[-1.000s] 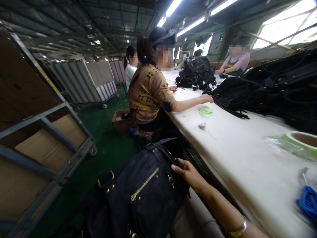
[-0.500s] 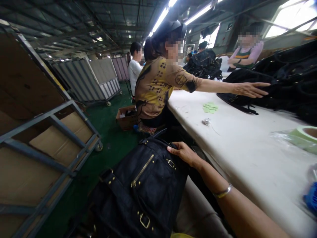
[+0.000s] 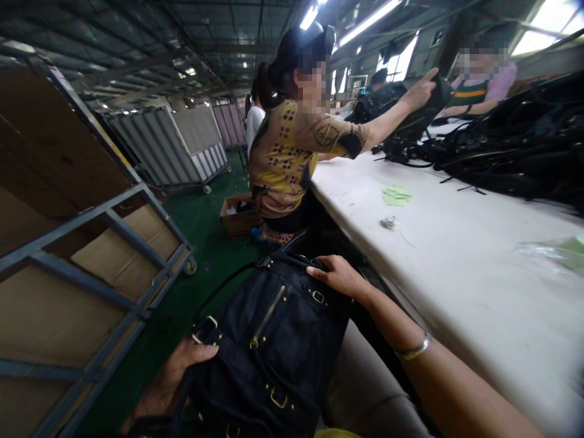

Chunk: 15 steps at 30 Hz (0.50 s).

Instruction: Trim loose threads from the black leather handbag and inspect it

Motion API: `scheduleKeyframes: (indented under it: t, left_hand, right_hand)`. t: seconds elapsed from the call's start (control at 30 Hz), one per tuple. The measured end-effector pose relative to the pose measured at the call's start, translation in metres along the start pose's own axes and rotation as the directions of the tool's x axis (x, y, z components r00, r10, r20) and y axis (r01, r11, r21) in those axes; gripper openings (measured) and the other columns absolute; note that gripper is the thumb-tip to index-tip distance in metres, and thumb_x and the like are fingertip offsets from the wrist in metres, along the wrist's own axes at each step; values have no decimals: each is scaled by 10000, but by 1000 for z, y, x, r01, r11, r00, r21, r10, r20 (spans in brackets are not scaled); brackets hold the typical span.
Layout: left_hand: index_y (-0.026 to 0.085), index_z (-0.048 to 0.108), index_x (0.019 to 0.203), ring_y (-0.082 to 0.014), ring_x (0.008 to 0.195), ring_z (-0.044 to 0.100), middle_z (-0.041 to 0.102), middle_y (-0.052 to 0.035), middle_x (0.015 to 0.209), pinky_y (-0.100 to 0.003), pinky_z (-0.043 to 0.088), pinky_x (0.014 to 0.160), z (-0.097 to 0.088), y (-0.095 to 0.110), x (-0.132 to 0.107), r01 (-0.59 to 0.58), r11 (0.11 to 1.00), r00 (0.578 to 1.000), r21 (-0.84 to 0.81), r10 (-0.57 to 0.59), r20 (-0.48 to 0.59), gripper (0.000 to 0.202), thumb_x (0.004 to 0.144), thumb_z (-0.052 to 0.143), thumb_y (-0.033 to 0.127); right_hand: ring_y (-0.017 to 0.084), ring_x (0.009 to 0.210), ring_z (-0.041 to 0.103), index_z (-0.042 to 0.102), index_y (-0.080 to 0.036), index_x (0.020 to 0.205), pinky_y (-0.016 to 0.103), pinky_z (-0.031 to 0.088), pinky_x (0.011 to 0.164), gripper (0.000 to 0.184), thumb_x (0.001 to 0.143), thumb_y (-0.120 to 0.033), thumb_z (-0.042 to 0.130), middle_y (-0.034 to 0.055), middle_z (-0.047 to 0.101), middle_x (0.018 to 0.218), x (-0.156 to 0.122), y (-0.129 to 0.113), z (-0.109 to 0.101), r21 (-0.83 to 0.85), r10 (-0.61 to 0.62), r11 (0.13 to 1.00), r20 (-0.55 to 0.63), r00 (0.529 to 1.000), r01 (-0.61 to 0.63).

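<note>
One left hand [image 3: 176, 368] and one right hand [image 3: 341, 277], both partly curled, grip one black bag [image 3: 278, 334].

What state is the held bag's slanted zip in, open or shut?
Looks shut: the zip shows as one unbroken gold line, pull at the lower end.
</note>
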<state>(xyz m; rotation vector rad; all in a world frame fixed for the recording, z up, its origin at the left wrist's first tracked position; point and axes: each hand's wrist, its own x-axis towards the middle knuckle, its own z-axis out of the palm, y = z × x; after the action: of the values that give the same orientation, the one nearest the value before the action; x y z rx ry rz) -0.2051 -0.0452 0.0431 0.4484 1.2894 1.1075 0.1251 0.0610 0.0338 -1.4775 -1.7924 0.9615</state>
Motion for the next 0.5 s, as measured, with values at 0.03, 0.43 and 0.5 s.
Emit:
scheduleKeyframes:
  t: [0.03,0.43,0.5]
  left_hand:
    - [155,723,896,-307,882,706,713,-36,702,-351,616,705,0,-2,3,-15,1000,1000,12,15,-5,480,446,890,166]
    - [185,718,826,-263,839,729,752,-7,763,-276,629,687,15,-25,17,-34,999,991,11,35,-129,287,555,782,119]
    - [189,715,811,-273,878,726,752,-10,764,-287,629,723,17,-23,16,-27,1000,991,7,27,-131,270,558,781,123]
  right_hand:
    - [165,627,547,636,-174,707,259,340,525,343,818,-499,638,10,612,653,1,1,0,-23,-16,1000,-14,1000,15]
    - [217,940,588,689,-210,910,402,451,876,87,855,-278,686,56,667,934,-43,23,31,-40,-358,931,-298,885,363]
    - [216,919,582,688,-213,884,405,431,861,134,842,-333,728,45,676,906,-55,23,41,-2,-439,893,-234,868,451]
